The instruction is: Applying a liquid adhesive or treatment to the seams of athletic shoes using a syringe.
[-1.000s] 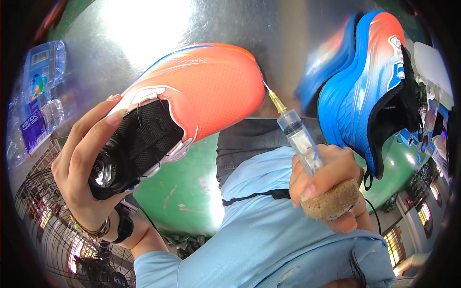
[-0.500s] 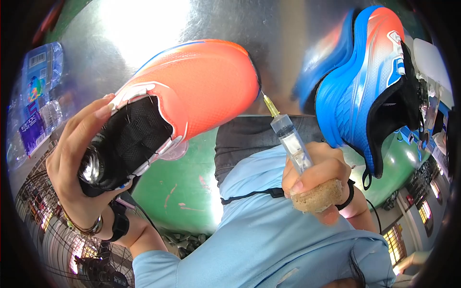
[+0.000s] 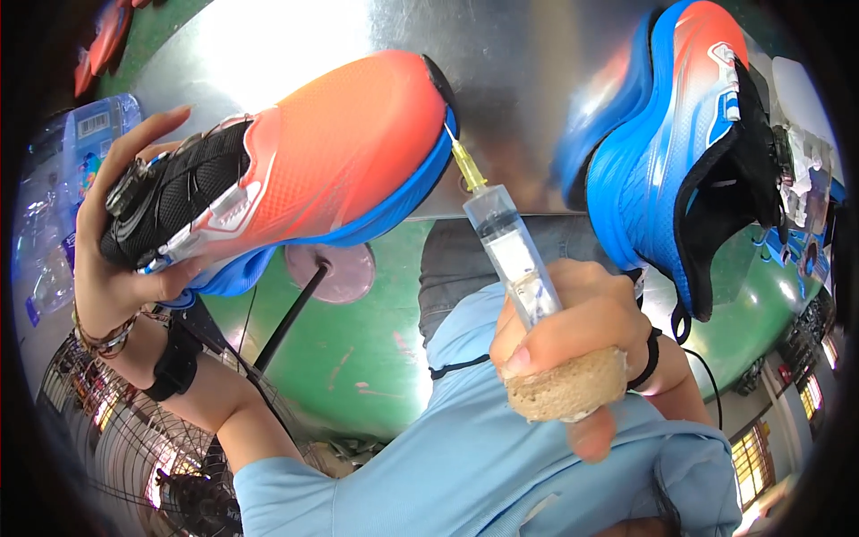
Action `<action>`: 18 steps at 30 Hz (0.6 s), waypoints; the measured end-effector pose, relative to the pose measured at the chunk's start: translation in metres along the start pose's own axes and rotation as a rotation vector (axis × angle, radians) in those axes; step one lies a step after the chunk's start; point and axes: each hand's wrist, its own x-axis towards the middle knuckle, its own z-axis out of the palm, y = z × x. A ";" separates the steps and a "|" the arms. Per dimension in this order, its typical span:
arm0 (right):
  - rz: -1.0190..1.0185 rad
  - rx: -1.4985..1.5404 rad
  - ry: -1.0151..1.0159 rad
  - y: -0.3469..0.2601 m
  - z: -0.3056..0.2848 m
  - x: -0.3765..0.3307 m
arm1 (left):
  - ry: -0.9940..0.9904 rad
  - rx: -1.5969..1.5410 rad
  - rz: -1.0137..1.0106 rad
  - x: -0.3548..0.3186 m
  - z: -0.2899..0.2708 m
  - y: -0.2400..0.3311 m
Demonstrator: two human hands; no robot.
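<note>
Left hand [image 3: 121,268] clamped around the heel end of an orange mesh sports shoe with a blue sole and black dial-laced collar [image 3: 304,179], holding it raised on its side above a shiny metal tabletop [image 3: 501,80]. Right hand [image 3: 573,340] closed on the barrel of a clear plastic syringe with a yellow hub and fine metal needle [image 3: 510,251]; a pale tan block, seemingly sponge [image 3: 568,385], is pinned under the same fingers. The needle tip meets the toe where the orange upper joins the blue sole.

Risks, as judged from this arrangement: the needle is thin and enters at a slant, so sideways pressure could bend it or skid it across the mesh. A heavy push on the plunger could flood fluid onto the upper. The one-handed heel grip leaves the toe free to swing. A second blue-and-orange shoe [image 3: 689,152] stands on the tabletop well to the right.
</note>
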 end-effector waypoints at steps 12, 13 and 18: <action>-0.077 -0.109 0.010 0.000 0.017 0.001 | 0.027 -0.096 -0.023 0.002 0.001 -0.003; -0.075 -0.108 -0.030 -0.002 0.014 0.001 | 0.029 -0.095 -0.022 0.002 0.002 -0.003; -0.222 -0.106 0.121 -0.041 0.009 0.004 | 0.052 -0.156 -0.019 0.008 0.007 0.005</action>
